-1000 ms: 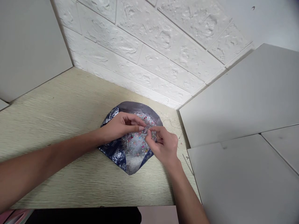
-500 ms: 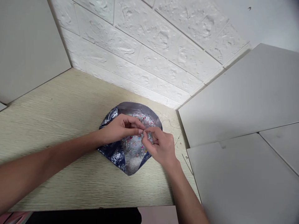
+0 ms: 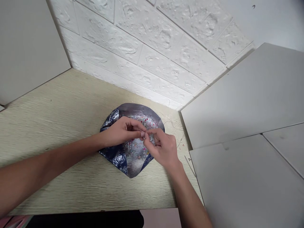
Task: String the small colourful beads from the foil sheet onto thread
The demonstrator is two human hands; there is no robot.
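My left hand (image 3: 121,131) and my right hand (image 3: 161,147) meet above a round cloth (image 3: 118,160) of dark blue floral fabric with a silvery lining. Their fingertips pinch together at the cloth's middle, around a thin bright strand (image 3: 142,131), perhaps a needle or wire, which is mostly hidden by my fingers. Many tiny coloured beads (image 3: 142,121) lie scattered on the silvery lining under my hands. The cloth's edges curve up a little, and it rests on a pale wood-grain desk (image 3: 59,126).
White embossed brick-pattern wall panels (image 3: 142,53) rise behind the desk. Grey boards stand at the left (image 3: 28,47) and lie at the right (image 3: 242,88), with another at the lower right (image 3: 247,180). Fine loose threads (image 3: 173,125) lie on the desk beside the cloth.
My right hand has moved left, closer to my left hand, and their fingertips now meet. The view has shifted slightly. The cloth has not visibly moved on the desk.
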